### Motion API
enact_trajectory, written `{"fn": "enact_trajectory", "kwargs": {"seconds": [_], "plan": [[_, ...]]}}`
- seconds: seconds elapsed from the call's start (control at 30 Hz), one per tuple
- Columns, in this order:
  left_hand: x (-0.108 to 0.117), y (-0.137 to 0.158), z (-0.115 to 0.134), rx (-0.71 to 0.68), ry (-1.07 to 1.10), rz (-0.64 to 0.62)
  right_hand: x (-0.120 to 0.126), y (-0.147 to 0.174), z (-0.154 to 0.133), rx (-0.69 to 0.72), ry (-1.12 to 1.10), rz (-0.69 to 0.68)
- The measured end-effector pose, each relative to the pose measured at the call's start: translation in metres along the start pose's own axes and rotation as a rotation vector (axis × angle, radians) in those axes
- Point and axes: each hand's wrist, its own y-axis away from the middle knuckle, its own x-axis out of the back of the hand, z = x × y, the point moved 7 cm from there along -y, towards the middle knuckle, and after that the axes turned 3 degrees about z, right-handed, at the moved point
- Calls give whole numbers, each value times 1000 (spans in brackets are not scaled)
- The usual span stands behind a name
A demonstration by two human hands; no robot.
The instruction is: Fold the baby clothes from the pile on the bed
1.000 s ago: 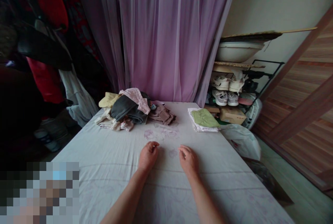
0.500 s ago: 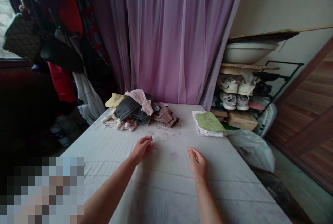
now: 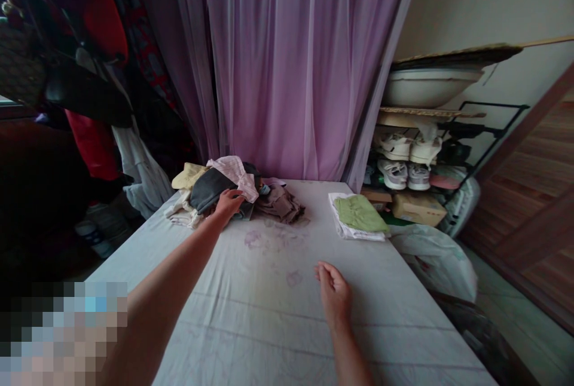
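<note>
My left hand (image 3: 229, 202) reaches into a heap of clothes at the far left of the cloth-covered surface. Its fingers are stretched out at the lower end of a pink garment (image 3: 233, 174), over a dark grey garment (image 3: 210, 187); whether they press on the fabric is hard to see. Beside them lie a yellow garment (image 3: 189, 175) and a brown garment (image 3: 281, 204). My right hand (image 3: 335, 291) hovers low over the cloth nearer to me, its fingers loosely curled in with nothing in them. A folded green garment (image 3: 362, 213) rests on folded white cloth (image 3: 354, 234) at the far right.
A purple curtain (image 3: 278, 69) hangs behind the surface. To the right, a rack holds shoes (image 3: 394, 174), a white basin (image 3: 430, 87) and a cardboard box (image 3: 419, 208). A plastic bag (image 3: 437, 254) stands by the right edge. Bags and clothes hang at the left.
My left hand has moved forward and left from above the bare cloth to the heap. The right hand stays nearly in place, a little more curled. The view has shifted slightly right.
</note>
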Motion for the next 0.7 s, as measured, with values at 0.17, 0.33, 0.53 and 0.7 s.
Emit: {"fn": "enact_trajectory", "kwargs": {"seconds": [0.17, 0.33, 0.53, 0.7], "plan": [[-10, -6, -8, 100, 54, -103, -1, 1, -4, 15, 30, -4], [-11, -11, -8, 147, 97, -142, -2, 3, -8, 42, 115, -20], [-11, 0, -1, 121, 184, -177, -2, 2, -10, 50, 152, -40], [-15, 38, 5, 40, 280, -281, -3, 2, -12, 68, 132, -27]]}}
